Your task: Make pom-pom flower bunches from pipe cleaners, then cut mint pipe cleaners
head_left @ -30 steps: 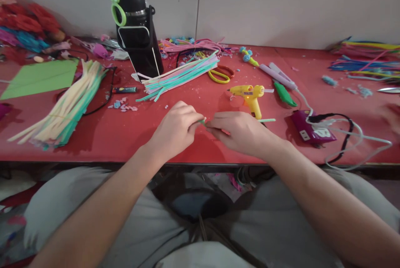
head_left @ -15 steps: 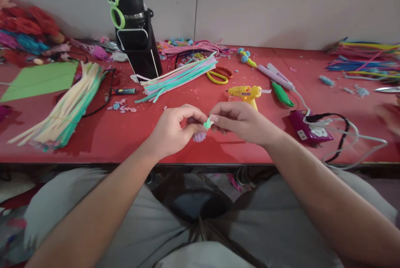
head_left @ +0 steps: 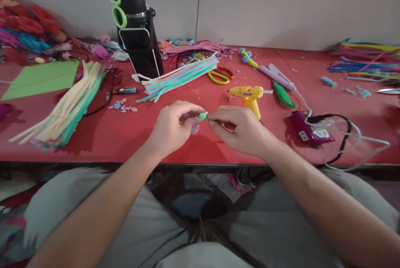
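Pipe-cleaner piece (head_left: 203, 115), pale green, sits pinched between your two hands above the near edge of the red surface (head_left: 103, 134); ordered large to small, the surface comes first, then the black bottle (head_left: 136, 22) standing at its far side near the wall. Two bundles of pastel pipe cleaners lie flat: one (head_left: 67, 105) to your left, one (head_left: 179, 76) just beside the bottle's base. Yellow glue gun (head_left: 248, 95) rests just beyond your right hand (head_left: 242, 128), whose fingers are closed on the green piece. Your left hand (head_left: 173, 128) is likewise closed on it, fingertips meeting those of the right. A small lilac tuft (head_left: 195, 128) shows just under the left fingers; whether it is held or lying, you cannot tell
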The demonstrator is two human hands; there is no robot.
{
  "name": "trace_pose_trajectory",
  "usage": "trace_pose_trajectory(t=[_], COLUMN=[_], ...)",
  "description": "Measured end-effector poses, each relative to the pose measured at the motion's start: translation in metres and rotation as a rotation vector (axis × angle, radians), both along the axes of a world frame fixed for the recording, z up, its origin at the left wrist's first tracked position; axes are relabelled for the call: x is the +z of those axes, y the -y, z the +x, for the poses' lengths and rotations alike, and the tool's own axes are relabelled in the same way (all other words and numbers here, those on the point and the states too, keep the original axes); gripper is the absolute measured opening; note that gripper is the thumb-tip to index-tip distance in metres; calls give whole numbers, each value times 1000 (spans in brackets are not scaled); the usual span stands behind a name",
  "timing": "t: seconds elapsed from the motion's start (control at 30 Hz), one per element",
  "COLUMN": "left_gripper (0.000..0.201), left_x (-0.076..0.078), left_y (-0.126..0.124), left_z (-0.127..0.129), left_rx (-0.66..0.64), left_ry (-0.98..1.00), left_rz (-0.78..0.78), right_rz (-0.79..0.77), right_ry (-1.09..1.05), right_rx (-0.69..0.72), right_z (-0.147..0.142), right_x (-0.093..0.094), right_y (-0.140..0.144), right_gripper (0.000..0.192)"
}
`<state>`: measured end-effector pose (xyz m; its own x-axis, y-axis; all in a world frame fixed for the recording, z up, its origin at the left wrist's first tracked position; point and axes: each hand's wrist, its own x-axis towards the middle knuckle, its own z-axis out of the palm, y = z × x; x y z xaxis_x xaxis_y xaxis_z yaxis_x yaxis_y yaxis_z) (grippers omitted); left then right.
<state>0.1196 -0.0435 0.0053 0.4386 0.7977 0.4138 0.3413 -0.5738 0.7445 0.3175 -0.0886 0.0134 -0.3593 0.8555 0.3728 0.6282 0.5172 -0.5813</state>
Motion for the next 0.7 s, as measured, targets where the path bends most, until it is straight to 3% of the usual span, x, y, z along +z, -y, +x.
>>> trace_pose_trajectory(t=[0.13, 0.33, 0.53, 0.7], left_gripper=[17, 24, 29, 22], left_x=[-5, -9, -10, -3], left_y=[-3, -4, -3, 0], left_z=[-1, -2, 0, 1], left_rx=[-4, -30, -146, -267], left_ry=[-102, -215, -360, -170], left_rz=[178, 390, 339, 94], right_rz=[-68, -7, 20, -77], right_ry=[-7, 175, 308, -24], right_rx=[35, 38, 144, 143], right_z=[1, 4, 9, 14], right_x=[0, 1, 3, 11], right_y=[0, -1, -4, -10], right_gripper=[21, 19, 25, 12])
